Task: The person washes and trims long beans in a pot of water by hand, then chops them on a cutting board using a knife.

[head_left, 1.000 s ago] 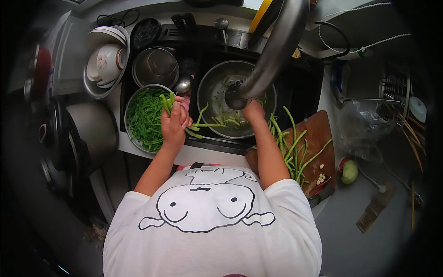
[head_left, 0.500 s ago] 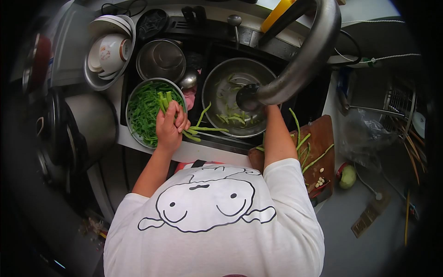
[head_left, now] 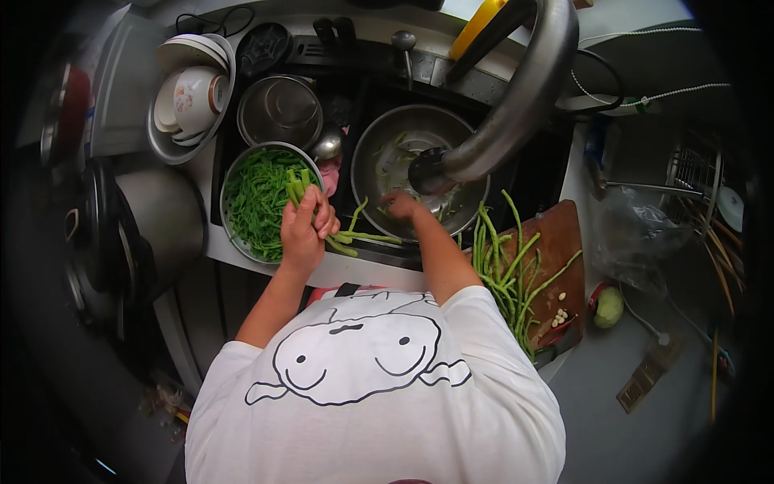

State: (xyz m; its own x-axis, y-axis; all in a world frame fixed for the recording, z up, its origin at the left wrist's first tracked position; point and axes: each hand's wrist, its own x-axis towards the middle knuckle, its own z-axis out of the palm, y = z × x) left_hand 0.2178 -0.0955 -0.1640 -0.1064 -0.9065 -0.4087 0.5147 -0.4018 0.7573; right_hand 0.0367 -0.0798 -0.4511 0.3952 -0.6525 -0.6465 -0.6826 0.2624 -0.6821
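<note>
My left hand [head_left: 305, 230] is closed around a small bundle of long green beans [head_left: 298, 182]. Their short ends stick up over the rim of a metal bowl [head_left: 228, 173] heaped with cut green vegetables [head_left: 256, 211], while the longer ends trail to the right towards a metal pan [head_left: 359, 153]. Inside that pan, near its front rim, is my right hand [head_left: 401, 205], whose fingers are blurred and point down. A few short bean pieces lie on the pan's bottom. More whole long beans [head_left: 500, 266] spread over a wooden chopping board [head_left: 560, 258] beside my right arm.
A thick curved metal pipe [head_left: 540, 105] hangs over the pan. Behind the bowl stand an empty pot [head_left: 280, 113] and a ladle [head_left: 328, 145]. Stacked bowls [head_left: 193, 97] are at the back left. Peeled garlic cloves [head_left: 559, 318] lie on the board.
My right hand has moved left within the pan, out from behind the pipe. My right forearm has shifted left, uncovering more beans on the board. My left hand still holds its bundle.
</note>
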